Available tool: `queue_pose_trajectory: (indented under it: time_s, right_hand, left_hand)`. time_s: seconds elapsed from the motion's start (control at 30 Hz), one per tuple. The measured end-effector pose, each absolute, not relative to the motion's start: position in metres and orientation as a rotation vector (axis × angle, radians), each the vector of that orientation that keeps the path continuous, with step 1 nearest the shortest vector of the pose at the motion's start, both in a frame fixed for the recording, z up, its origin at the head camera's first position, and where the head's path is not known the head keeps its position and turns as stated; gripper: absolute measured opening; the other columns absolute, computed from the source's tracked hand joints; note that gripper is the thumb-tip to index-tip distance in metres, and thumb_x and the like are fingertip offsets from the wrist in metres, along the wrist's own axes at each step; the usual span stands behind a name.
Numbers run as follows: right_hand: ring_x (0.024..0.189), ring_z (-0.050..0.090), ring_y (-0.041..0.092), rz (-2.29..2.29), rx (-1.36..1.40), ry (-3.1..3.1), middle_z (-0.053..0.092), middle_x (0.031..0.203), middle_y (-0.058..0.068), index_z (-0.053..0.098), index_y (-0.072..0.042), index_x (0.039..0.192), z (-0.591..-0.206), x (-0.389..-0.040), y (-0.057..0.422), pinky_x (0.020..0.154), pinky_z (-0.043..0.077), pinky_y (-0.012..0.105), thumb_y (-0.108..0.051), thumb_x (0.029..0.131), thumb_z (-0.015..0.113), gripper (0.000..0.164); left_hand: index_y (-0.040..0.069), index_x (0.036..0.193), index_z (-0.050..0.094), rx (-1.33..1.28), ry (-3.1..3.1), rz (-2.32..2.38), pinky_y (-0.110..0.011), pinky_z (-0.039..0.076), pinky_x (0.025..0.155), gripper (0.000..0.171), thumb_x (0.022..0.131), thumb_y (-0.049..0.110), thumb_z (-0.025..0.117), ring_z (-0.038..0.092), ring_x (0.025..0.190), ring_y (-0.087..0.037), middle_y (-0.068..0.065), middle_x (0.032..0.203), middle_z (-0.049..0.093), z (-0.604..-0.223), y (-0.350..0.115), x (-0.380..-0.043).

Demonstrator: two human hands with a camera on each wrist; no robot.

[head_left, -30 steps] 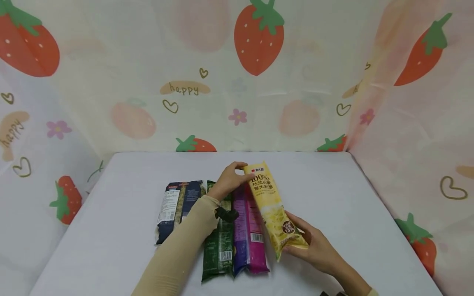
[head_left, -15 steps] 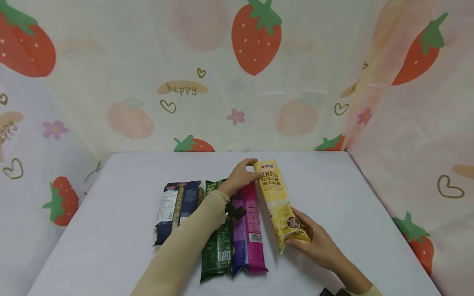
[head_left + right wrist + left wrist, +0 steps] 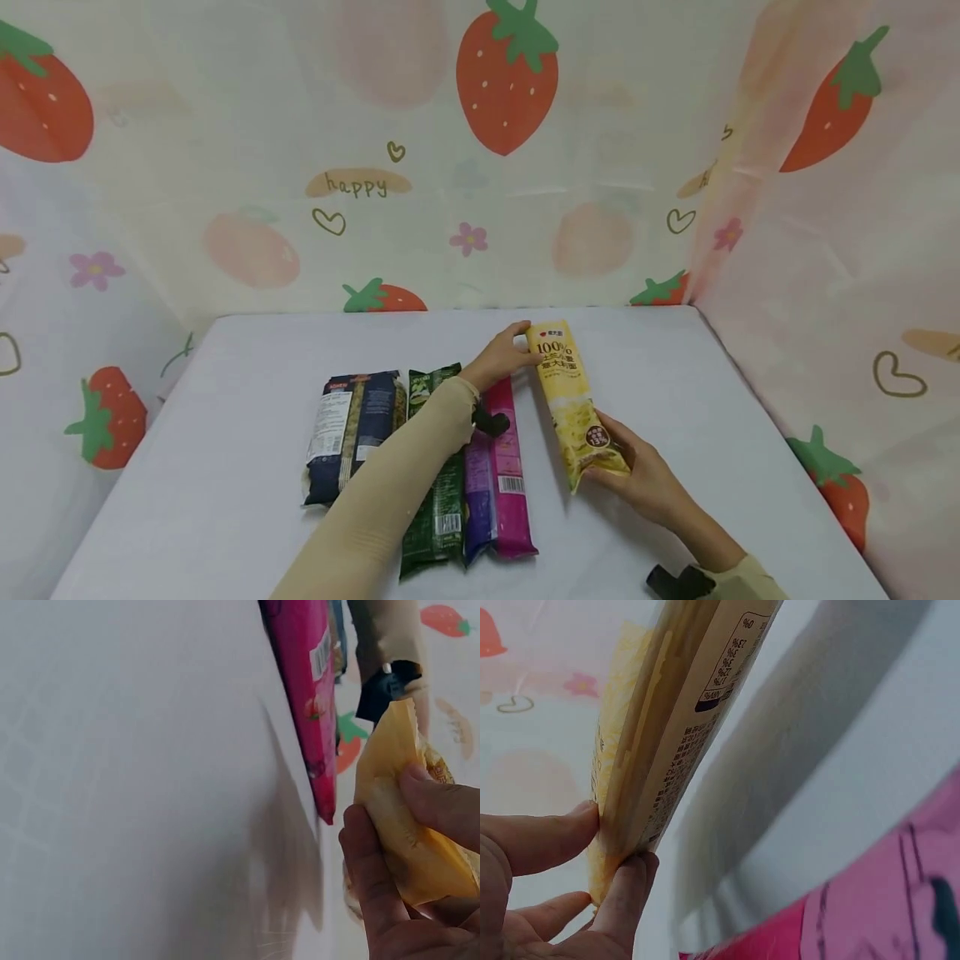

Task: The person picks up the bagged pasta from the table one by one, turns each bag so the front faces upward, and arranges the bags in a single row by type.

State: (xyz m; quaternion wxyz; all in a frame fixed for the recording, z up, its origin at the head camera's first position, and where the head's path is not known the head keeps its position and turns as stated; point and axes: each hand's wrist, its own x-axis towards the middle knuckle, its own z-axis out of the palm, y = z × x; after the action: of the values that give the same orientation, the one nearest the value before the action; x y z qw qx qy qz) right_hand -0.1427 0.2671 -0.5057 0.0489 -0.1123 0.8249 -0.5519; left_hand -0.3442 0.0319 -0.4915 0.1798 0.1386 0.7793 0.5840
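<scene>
A long yellow pasta packet (image 3: 572, 400) is held between both hands just over the table, right of the other packets. My left hand (image 3: 498, 360) pinches its far end, thumb on the printed front and fingers behind, as the left wrist view shows. At the near end my right hand (image 3: 647, 475) grips the crimped corner between thumb and fingers. Through the side of the packet (image 3: 649, 742) pale pasta strands show in the left wrist view. The left forearm reaches across a dark green packet (image 3: 438, 517) and a purple and pink packet (image 3: 498, 500), hiding parts of both.
On the left lies a navy packet (image 3: 352, 433) with a white label, close to the green one. The white table (image 3: 712, 400) extends to the right of the yellow packet. A strawberry-print cloth (image 3: 510, 192) stands behind and on both sides.
Both hands have carried the yellow packet rightward, away from the purple and pink packet, and it now lies more in line with the row. The head view has shifted slightly.
</scene>
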Motion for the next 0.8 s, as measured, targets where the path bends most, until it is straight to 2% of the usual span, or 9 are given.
queue_pose_trajectory:
  time_s: [0.17,0.33,0.57,0.8]
  right_hand:
    - [0.153,0.039,0.046,-1.654,-0.281,2.535,0.036,0.17,0.023,0.035,-0.005,0.168,-0.51,-0.146,0.271,0.106,0.038,0.009,-0.013,0.091,0.088,0.093]
    - [0.155,0.036,0.044,-1.604,-0.297,2.603,0.037,0.169,0.022,0.036,-0.006,0.168,-0.515,-0.154,0.277,0.109,0.035,0.01,-0.011,0.091,0.087,0.092]
    - [0.156,0.036,0.043,-1.547,-0.235,2.618,0.036,0.17,0.022,0.036,-0.005,0.167,-0.515,-0.159,0.281,0.118,0.038,0.027,-0.015,0.092,0.087,0.092]
    - [0.154,0.04,0.043,-1.544,-0.231,2.643,0.038,0.169,0.022,0.038,-0.004,0.166,-0.517,-0.164,0.287,0.105,0.039,0.01,-0.015,0.091,0.087,0.091]
  left_hand:
    - [0.005,0.168,0.033,0.398,2.244,1.599,-0.048,0.025,0.131,0.082,0.1,0.012,0.078,0.029,0.16,-0.034,-0.014,0.174,0.033,-0.497,0.043,-0.352]
    - [0.005,0.169,0.031,0.413,2.234,1.602,-0.049,0.019,0.133,0.085,0.099,0.009,0.078,0.022,0.163,-0.032,-0.013,0.175,0.031,-0.5,0.05,-0.359]
    - [0.006,0.17,0.029,0.409,2.247,1.547,-0.048,0.018,0.133,0.086,0.1,0.01,0.078,0.02,0.164,-0.032,-0.013,0.176,0.029,-0.506,0.056,-0.364]
    - [0.009,0.171,0.027,0.389,2.235,1.55,-0.049,0.016,0.133,0.087,0.1,0.011,0.077,0.018,0.164,-0.033,-0.013,0.177,0.026,-0.511,0.062,-0.366]
